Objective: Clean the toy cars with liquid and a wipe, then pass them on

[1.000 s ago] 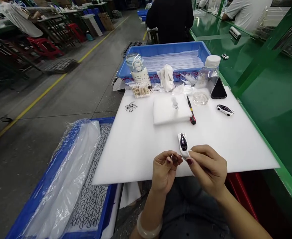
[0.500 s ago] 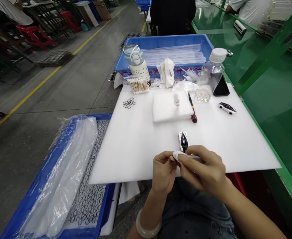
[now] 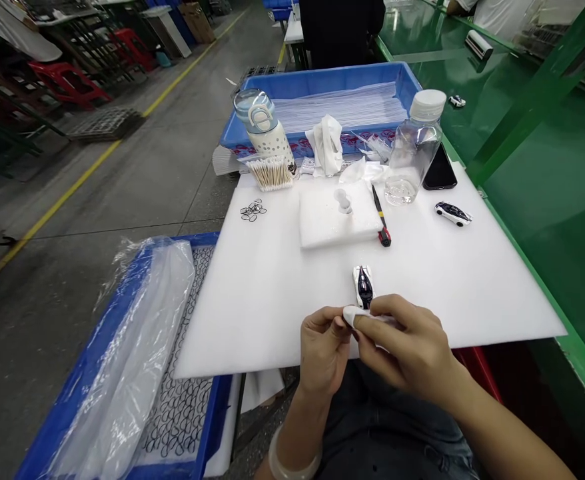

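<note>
Over the near edge of the white board, both of my hands meet at the fingertips. My right hand point(image 3: 406, 341) is closed on a white cloth point(image 3: 351, 314), part of it wrapped over a fingertip. My left hand point(image 3: 323, 350) pinches something small at the cloth's end; fingers hide what it is. Just beyond them lies a white and black toy car point(image 3: 364, 287), apart from the cloth as far as I can see. A second toy car point(image 3: 453, 213) rests farther right. Thin black loops point(image 3: 253, 210) lie in a small pile at the board's left.
A white foam block point(image 3: 322, 227) and a black tool with a red end point(image 3: 381, 220) lie mid-board. Behind stand cotton swabs point(image 3: 271, 175), a tumbler point(image 3: 270, 137), a clear bottle point(image 3: 415, 150) and a phone point(image 3: 440, 170). A blue tray point(image 3: 205, 427) of loops sits lower left.
The whole view has shifted slightly. My hands stay together in nearly the same pinch, with the white cloth still between them; the things on the board keep their places.
</note>
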Motion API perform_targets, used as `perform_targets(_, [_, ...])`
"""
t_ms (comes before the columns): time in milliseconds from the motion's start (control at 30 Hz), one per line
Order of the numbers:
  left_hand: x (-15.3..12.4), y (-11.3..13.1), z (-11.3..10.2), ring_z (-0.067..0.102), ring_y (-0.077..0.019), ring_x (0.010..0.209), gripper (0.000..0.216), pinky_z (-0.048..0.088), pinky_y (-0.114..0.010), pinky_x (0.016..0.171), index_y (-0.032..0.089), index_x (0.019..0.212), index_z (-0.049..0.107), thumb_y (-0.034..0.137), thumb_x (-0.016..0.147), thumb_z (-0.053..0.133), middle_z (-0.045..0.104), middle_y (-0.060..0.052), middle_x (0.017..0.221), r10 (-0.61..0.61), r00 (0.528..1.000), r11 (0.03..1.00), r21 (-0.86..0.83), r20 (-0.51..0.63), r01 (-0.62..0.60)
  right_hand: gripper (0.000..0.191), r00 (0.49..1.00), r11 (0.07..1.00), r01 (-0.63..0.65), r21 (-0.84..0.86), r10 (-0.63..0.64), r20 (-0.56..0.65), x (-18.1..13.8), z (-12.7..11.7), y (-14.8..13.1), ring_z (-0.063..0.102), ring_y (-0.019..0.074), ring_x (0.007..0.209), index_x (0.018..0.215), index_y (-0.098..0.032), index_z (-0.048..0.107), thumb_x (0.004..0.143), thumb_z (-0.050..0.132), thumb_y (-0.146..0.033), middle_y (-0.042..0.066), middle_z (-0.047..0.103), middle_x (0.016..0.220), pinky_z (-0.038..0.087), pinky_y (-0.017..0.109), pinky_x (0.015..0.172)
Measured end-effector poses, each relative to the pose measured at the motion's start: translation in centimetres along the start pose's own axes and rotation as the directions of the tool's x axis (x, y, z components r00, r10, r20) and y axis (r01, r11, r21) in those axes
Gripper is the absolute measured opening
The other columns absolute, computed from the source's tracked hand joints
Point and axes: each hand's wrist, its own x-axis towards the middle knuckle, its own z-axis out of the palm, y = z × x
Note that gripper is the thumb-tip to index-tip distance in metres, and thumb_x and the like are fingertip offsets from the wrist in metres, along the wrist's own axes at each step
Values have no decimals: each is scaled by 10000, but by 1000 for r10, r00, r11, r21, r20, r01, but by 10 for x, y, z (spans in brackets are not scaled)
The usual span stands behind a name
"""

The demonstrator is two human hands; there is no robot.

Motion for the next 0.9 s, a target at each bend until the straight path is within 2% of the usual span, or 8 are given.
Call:
perform_targets(167, [0,0,3,683,-96,584,250,567,-137,590,202,648,769,347,535,938,741,-27,664,6,999,1000,23,-42,-5,152,990,1000,-21,-2,21,139,2,-19,1,474,84,569,921,-150,680,931,529,-168,51,577,807,397,226,506])
perform_targets(333, [0,1,6,677,-104,572,268,570,-152,548,212,648,769,380,527,939,726,-18,639,14,999,998,54,-42,-12,141,985,990,-141,28,143,-91,4,-29,12,473,58,520,945,-180,697,888,591,-107,24,606,784,401,199,480])
perform_targets(467, [2,7,1,668,-99,573,252,570,-153,571,220,703,786,416,598,906,726,-31,638,68,997,986,149,41,-73,137,956,959,-259,111,271,-111,0,-18,28,500,59,501,923,-178,726,887,606,-121,11,637,742,400,200,468])
perform_targets(533, [5,12,-3,687,-119,607,195,589,-183,611,228,748,794,377,657,882,741,-35,675,120,990,943,301,81,-139,130,926,927,-353,127,366,-93,-5,-11,39,531,75,528,890,-167,734,900,605,-153,5,631,695,415,207,493])
perform_targets(600, [9,16,-5,713,-154,675,123,605,-228,660,230,798,796,295,709,852,759,-38,740,225,968,799,546,113,-249,147,897,895,-430,123,439,-60,-9,-4,49,573,99,574,853,-166,733,911,600,-190,4,637,671,434,218,524])
perform_targets(700, [16,17,-4,717,-185,731,125,603,-286,706,224,875,787,192,755,801,768,-39,824,449,838,324,817,310,-476,125,884,884,-463,70,466,-38,-16,6,58,603,117,610,854,-161,724,896,617,-209,12,663,705,448,229,550])
perform_targets(800, [21,12,-1,703,-187,758,150,587,-302,724,199,954,759,143,817,730,760,-51,854,473,655,-83,770,589,-633,116,903,902,-430,27,430,-6,-19,12,59,566,97,558,881,-149,723,891,618,-198,7,645,701,417,219,513])
perform_targets(900, [25,8,1,678,-186,763,145,575,-306,710,184,991,734,143,864,678,738,-65,856,407,594,-220,705,694,-674,139,911,912,-410,2,409,48,-20,14,58,524,80,512,896,-143,724,906,602,-208,7,636,709,377,216,475])
